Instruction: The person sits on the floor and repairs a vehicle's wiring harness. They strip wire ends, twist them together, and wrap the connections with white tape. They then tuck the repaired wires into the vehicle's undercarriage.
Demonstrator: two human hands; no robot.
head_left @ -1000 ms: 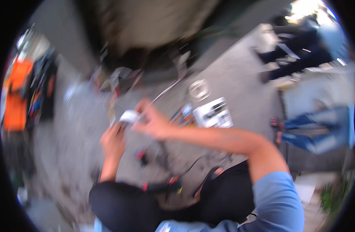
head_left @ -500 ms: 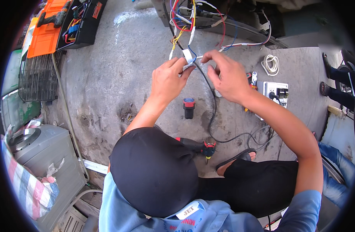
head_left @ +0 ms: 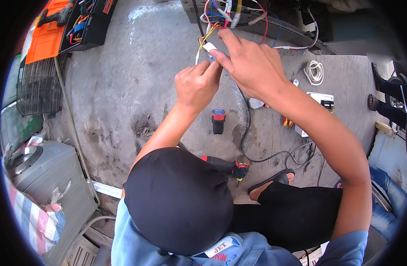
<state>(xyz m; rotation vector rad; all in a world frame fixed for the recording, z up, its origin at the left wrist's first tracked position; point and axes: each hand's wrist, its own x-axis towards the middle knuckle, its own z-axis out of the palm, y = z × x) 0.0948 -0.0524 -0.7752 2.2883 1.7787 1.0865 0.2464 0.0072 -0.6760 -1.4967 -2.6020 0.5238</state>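
My left hand (head_left: 196, 86) and my right hand (head_left: 252, 66) meet over the concrete floor near the top of the view. The right hand's fingertips pinch a small white connector (head_left: 208, 46). The left hand pinches the thin yellow and white wires (head_left: 199, 49) just below it. These wires run up into a bundle of coloured wires (head_left: 221, 13) hanging from a dark unit at the top edge. A black cap (head_left: 177, 204) fills the lower middle and hides the floor under it.
A red and black battery pack (head_left: 218, 120) and a red and black drill (head_left: 225, 166) lie below the hands. An orange tool case (head_left: 48, 33) and a wire grille (head_left: 37, 86) are at left. A white cable coil (head_left: 315, 72) and a white terminal part (head_left: 321, 104) lie at right.
The blurred, swinging view has steadied. Both hands have moved up closer to the wire bundle, still together on the connector and wires.
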